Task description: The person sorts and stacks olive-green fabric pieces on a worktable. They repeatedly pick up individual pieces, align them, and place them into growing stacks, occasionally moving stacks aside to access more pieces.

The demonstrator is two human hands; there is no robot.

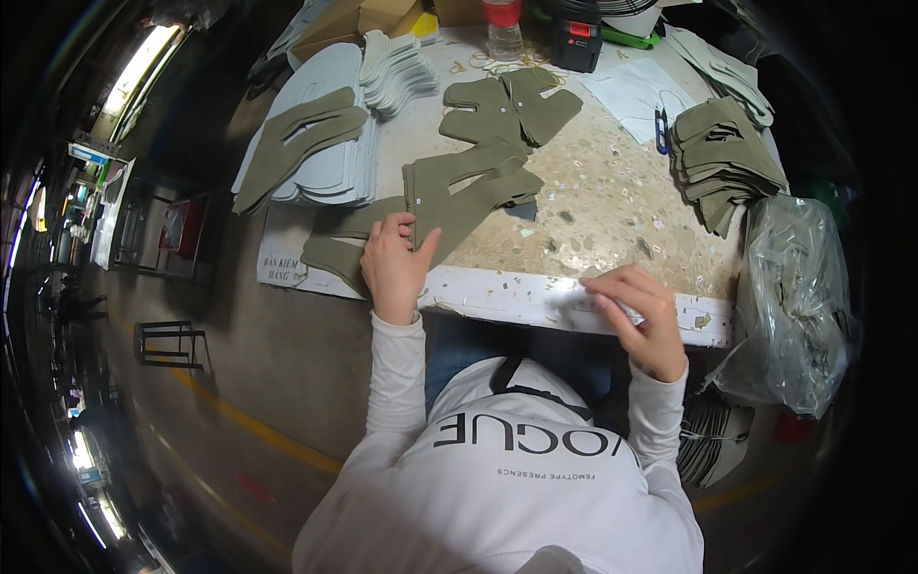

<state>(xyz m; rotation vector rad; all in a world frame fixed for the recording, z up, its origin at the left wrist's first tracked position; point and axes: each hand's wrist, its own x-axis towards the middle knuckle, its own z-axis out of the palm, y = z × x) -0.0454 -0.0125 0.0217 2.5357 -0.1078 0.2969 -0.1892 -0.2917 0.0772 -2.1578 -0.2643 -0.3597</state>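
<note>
My left hand (pixel 394 266) rests on a spread of olive-green cut pieces (pixel 449 203) at the table's front left. Its thumb stands apart from the bent fingers, which lie over the pieces' edge. Over the front edge of the table hovers my right hand (pixel 643 316), its thumb and index fingertips close together. Whatever may be between those fingertips is too small and blurred to make out. Beyond the left hand lies another olive stack (pixel 512 107) with notched outlines. One more olive piece (pixel 296 143) rests on pale grey cut pieces (pixel 337 172) at the left.
Small scraps are scattered over the table (pixel 574 210). Blue thread snips (pixel 661 130) lie near a white sheet (pixel 636 96). An olive stack (pixel 712 153) stands at the right, beside a clear plastic bag (pixel 794 297). At the back are a bottle (pixel 504 38) and a black-and-red device (pixel 577 43).
</note>
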